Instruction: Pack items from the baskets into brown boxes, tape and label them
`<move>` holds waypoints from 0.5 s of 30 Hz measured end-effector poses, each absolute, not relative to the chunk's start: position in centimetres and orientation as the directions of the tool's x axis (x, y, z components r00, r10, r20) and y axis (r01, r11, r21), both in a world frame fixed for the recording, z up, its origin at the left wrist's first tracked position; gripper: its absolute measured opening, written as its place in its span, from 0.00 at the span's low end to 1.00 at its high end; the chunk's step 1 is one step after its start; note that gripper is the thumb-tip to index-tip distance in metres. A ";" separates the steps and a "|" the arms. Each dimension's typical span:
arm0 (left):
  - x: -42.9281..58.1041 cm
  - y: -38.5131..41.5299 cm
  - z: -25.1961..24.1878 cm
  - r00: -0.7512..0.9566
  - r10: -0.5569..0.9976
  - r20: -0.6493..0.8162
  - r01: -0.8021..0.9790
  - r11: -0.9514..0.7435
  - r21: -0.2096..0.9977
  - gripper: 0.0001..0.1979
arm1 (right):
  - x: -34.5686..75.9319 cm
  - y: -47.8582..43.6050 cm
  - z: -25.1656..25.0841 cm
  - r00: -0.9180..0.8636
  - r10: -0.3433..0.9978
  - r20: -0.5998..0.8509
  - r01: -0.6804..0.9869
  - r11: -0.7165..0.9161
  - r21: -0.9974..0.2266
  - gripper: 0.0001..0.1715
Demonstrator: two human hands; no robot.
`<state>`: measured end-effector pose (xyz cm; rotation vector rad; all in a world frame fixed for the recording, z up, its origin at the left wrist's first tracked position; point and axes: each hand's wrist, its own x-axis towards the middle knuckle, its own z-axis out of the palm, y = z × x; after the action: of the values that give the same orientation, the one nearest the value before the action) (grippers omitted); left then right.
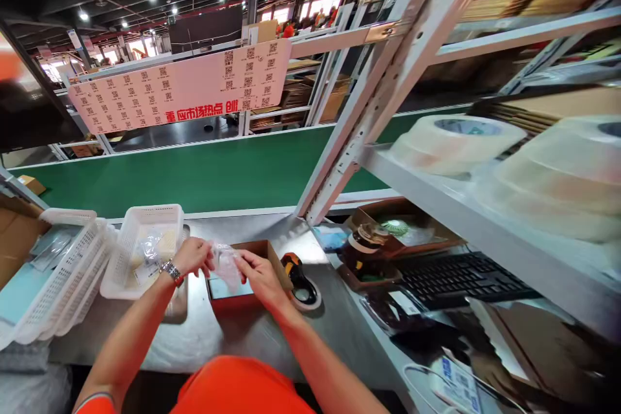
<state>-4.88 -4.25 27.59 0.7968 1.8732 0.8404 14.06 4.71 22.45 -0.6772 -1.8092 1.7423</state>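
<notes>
A small clear plastic bag (pixel 227 266) is stretched between my two hands above an open cardboard box (pixel 237 306). My left hand (pixel 193 257), with a metal watch at the wrist, pinches its left edge. On the other side, the fingers of my right hand (pixel 261 277) are closed on the bag. What the bag contains is too blurred to tell. Something light blue and flat lies inside the box. Just left of my left hand, a white plastic basket (pixel 114 272) holds clear packets. A tape dispenser (pixel 305 291) lies right of the box.
Stacked white baskets (pixel 72 284) stand at the left. A green conveyor belt (pixel 204 171) runs behind the metal table (pixel 194 352). Tape rolls (pixel 456 142) sit on a shelf at the right, above a keyboard (pixel 460 279). A slanting metal post (pixel 359 136) rises beyond the table.
</notes>
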 end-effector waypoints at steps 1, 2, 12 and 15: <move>-4.9 -3.6 28.5 -0.401 0.813 -0.423 0.290 0.550 0.783 0.21 | 14.3 5.4 22.3 -0.712 0.702 0.018 0.000 0.025 -1.000 0.37; -4.9 -3.1 29.3 -0.417 0.837 -0.354 0.401 0.519 0.755 0.22 | 14.6 5.9 22.2 -0.694 0.719 0.010 0.008 0.021 -1.000 0.36; 0.3 -0.2 30.6 -0.295 0.955 -0.027 0.776 0.256 0.576 0.25 | 17.8 7.4 23.5 -0.679 0.716 0.163 0.303 0.475 -0.826 0.16; 1.5 1.1 30.2 -0.255 0.966 0.039 0.785 0.183 0.592 0.25 | 18.4 8.3 24.1 -0.705 0.701 0.109 0.425 0.540 -0.726 0.19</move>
<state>1.48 1.13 30.19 1.6566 2.1214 0.7316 18.42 8.26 24.05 -0.9209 -2.3929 0.9759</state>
